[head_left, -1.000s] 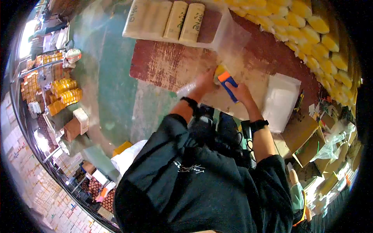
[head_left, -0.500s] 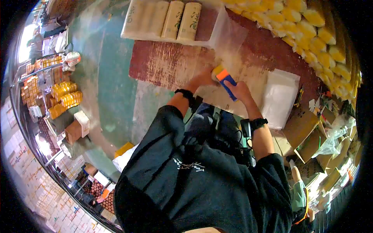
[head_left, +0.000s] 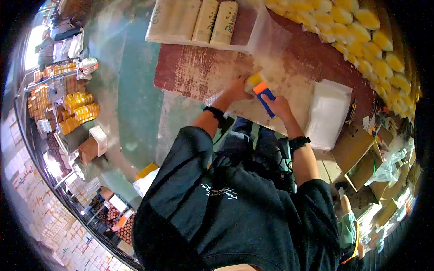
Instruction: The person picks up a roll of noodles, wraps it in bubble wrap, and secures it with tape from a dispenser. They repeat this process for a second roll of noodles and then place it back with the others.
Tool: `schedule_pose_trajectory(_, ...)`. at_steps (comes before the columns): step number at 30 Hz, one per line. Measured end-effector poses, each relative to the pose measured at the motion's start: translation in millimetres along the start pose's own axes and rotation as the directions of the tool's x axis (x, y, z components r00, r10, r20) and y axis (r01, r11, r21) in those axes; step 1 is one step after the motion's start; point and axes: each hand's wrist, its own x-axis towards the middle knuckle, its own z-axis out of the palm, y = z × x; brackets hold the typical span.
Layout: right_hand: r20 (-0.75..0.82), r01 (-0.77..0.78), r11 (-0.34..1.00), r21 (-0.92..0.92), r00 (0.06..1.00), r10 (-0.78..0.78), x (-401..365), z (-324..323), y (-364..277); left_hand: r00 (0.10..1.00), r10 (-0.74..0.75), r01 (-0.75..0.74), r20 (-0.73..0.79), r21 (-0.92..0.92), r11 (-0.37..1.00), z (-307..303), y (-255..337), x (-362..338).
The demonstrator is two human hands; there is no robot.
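My right hand (head_left: pixel 279 106) is closed around a blue and orange handheld tool (head_left: pixel 265 98), its orange end pointing up and left. At that end is a pale yellow piece (head_left: pixel 254 80), with the fingers of my left hand (head_left: pixel 237 89) curled against its left side. Both hands are close together over the worn tabletop (head_left: pixel 190 72). A flat stack of clear plastic bags (head_left: pixel 329 115) lies right of my right hand.
Beyond my hands, wrapped cylindrical packs (head_left: pixel 224 22) stand in a clear plastic bag (head_left: pixel 258 27). Yellow-ended packs (head_left: pixel 361 40) are piled at the upper right. Open cardboard boxes (head_left: pixel 357 149) sit at right, near another person's arm (head_left: pixel 346 205). Loaded shelves (head_left: pixel 68 90) line the left.
My left hand has shifted slightly beside the pale yellow piece, and a whitish patch now shows by its wrist. My right hand still grips the tool. The whole view has moved a little.
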Motion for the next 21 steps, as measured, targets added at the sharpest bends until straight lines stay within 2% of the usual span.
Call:
schedule_pose_trajectory(3, -0.056, 0.031, 0.999, -0.015, 0.998, -0.032, 6, 7, -6, 0.955, -0.17, 0.238, -0.245, 0.284, 0.929, -20, 86, -42)
schedule_pose_trajectory(6, -0.076, 0.057, 0.998, -0.014, 0.995, -0.058, -4, -4, -13, 0.971, -0.194, 0.225, -0.138, 0.258, 0.94, -5, 59, -25)
schedule_pose_trajectory(7, -0.075, 0.062, 0.998, -0.018, 0.995, -0.063, -5, -7, -10, 0.992, -0.114, 0.117, -0.057, 0.052, 0.992, 0, 39, -8)
schedule_pose_trajectory(9, -0.047, 0.051, 0.999, -0.019, 0.998, -0.052, -16, -8, -14, 0.997, 0.061, -0.039, 0.049, -0.373, 0.927, -1, 3, 5)
schedule_pose_trajectory(10, -0.043, 0.036, 0.999, -0.014, 0.998, -0.037, -20, -14, -21, 1.0, 0.002, 0.001, 0.012, -0.217, 0.976, 2, 2, 2)
schedule_pose_trajectory(12, -0.057, 0.034, 0.999, -0.029, 0.998, -0.036, -17, -19, -26, 0.992, -0.083, 0.091, -0.091, 0.095, 0.991, -2, 30, -6)
schedule_pose_trajectory(14, -0.077, 0.055, 0.996, -0.065, 0.995, -0.06, -7, -11, -19, 0.959, -0.111, 0.181, -0.262, 0.259, 0.949, 6, 71, -27)
schedule_pose_trajectory(16, -0.037, -0.006, 0.999, -0.052, 0.999, 0.004, -1, -6, -17, 0.944, -0.156, 0.246, -0.292, 0.304, 0.92, 10, 77, -34)
schedule_pose_trajectory(18, -0.026, -0.038, 0.999, -0.038, 0.999, 0.037, -3, -7, -13, 0.962, -0.213, 0.251, -0.17, 0.246, 0.936, 13, 58, -18)
schedule_pose_trajectory(19, -0.029, -0.031, 0.999, -0.034, 0.999, 0.03, -5, -10, -11, 0.989, -0.11, 0.121, -0.101, 0.107, 0.987, 21, 30, 0)
schedule_pose_trajectory(21, -0.012, -0.022, 0.999, -0.032, 1.0, 0.022, -10, -8, -13, 0.994, 0.106, -0.107, -0.015, -0.187, 0.977, 36, -31, 22)
